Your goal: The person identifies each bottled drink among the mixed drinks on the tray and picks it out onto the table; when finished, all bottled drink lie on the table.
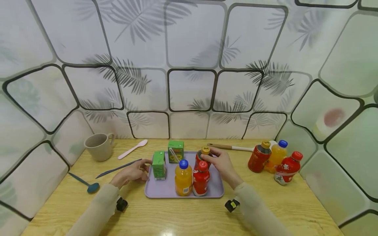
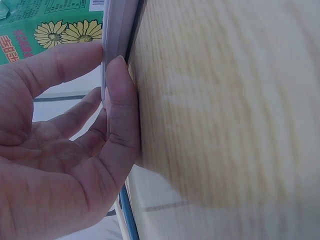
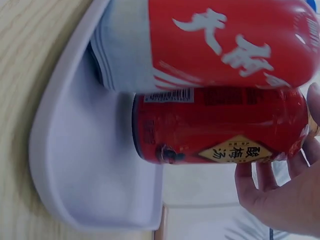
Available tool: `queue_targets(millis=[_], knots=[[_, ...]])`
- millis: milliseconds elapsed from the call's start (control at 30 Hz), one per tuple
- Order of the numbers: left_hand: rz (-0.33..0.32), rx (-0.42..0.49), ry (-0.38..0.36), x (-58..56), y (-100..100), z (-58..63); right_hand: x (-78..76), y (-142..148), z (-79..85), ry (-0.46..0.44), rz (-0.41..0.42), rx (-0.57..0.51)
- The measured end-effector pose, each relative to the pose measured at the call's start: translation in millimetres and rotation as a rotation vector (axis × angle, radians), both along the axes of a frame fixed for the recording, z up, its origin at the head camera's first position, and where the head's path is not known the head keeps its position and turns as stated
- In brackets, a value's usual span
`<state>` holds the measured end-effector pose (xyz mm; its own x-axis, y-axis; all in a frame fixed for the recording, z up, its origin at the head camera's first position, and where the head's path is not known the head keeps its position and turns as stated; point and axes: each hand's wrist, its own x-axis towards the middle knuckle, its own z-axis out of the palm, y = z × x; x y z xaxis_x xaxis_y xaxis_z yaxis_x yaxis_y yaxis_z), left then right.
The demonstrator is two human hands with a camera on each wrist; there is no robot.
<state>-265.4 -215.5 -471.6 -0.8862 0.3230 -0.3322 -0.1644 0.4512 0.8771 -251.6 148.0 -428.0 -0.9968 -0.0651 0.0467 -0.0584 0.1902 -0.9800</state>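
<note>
On the lilac tray [image 1: 174,189] stand two green juice boxes [image 1: 159,166], a bottle of orange juice [image 1: 183,180] with a blue cap and a red bottle [image 1: 201,180] with a red cap. Behind that red bottle is a dark red plum drink bottle [image 3: 220,125] with a yellow cap. My right hand [image 1: 220,164] grips this plum drink bottle near its top; in the right wrist view its base is over the tray. At the tray's left edge, my left hand [image 1: 136,171] holds the rim between thumb and fingers [image 2: 122,110].
More bottles [image 1: 260,157] stand together at the right. Behind the tray lies a wooden-handled utensil [image 1: 227,147]. To the left are a grey mug [image 1: 98,147], a pink spoon [image 1: 133,149], a dark blue utensil [image 1: 118,168] and a teal ladle [image 1: 93,187].
</note>
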Motion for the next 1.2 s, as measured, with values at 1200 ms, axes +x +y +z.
queue_targets(millis=[1200], knots=[[-0.004, -0.018, -0.002, -2.7, -0.8, -1.7, 38.4, 88.3, 12.5, 0.062, -0.223, 0.069]])
